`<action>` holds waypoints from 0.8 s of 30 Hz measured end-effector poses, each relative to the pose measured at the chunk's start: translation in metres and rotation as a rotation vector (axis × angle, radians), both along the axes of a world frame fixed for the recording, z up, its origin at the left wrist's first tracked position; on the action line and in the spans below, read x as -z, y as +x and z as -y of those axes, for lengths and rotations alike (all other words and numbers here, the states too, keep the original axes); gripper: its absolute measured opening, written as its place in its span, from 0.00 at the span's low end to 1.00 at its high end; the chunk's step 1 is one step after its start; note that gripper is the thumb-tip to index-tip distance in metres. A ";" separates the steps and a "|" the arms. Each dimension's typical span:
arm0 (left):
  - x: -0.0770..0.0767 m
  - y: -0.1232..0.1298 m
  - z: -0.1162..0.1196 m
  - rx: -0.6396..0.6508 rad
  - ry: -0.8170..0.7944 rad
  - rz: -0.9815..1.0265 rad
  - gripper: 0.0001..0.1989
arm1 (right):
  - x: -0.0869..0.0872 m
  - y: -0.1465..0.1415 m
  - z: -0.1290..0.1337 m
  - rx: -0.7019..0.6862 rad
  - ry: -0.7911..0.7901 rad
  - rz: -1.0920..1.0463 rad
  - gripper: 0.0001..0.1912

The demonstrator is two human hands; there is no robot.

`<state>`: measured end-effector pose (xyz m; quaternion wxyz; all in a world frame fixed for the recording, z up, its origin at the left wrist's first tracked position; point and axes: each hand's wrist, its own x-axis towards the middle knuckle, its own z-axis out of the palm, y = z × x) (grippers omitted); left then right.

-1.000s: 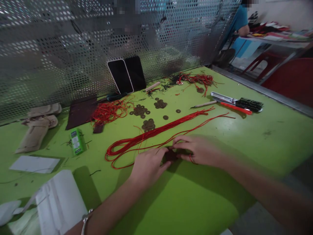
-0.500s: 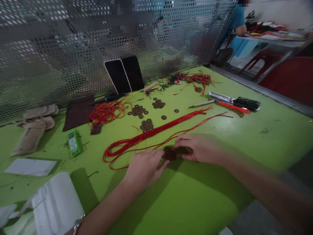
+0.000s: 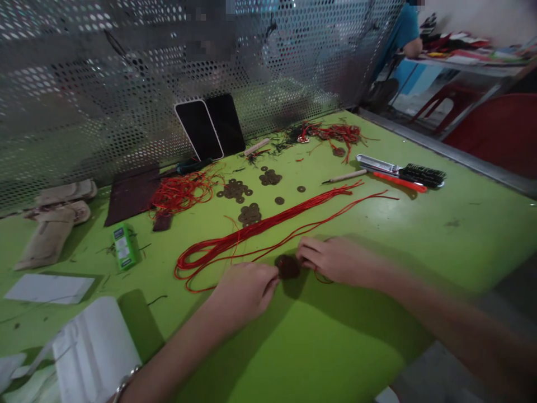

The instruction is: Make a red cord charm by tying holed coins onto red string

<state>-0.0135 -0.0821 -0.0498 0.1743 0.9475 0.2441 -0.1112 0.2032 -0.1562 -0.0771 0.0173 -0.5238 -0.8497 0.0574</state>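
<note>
Small dark brown coins (image 3: 287, 267) sit bunched between my hands near the table's front, with a bit of red cord on them. My left hand (image 3: 247, 285) is closed at their left side, fingertips pinched on what looks like the cord, mostly hidden by the fingers. On the right, my right hand (image 3: 325, 258) pinches the red cord (image 3: 323, 278), whose thin loop hangs below the fingers. Just beyond both hands lies a long folded bundle of red cords (image 3: 268, 224). Several holed coins (image 3: 250, 214) are piled behind it.
Tangled red thread (image 3: 182, 191) lies at the left by a green box (image 3: 124, 246). A brush (image 3: 422, 174), an orange-handled tool (image 3: 400, 182) and a pointed stick (image 3: 344, 177) are at the right. Two phones (image 3: 201, 131) lean on the perforated metal screen (image 3: 126, 84). A person (image 3: 405, 33) sits beyond.
My hands have drawn slightly apart, uncovering more of the bunched coins between them. My left fingers have curled in tighter. The view has shifted a little.
</note>
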 end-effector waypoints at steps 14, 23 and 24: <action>0.003 0.009 0.008 -0.188 0.132 -0.028 0.19 | 0.001 0.002 -0.002 -0.070 0.045 -0.229 0.13; 0.006 0.004 0.009 -0.118 0.200 0.104 0.09 | 0.005 0.001 -0.002 -0.082 0.126 -0.240 0.12; 0.006 0.004 0.009 -0.108 0.217 0.116 0.09 | 0.005 0.000 -0.002 -0.083 0.135 -0.238 0.12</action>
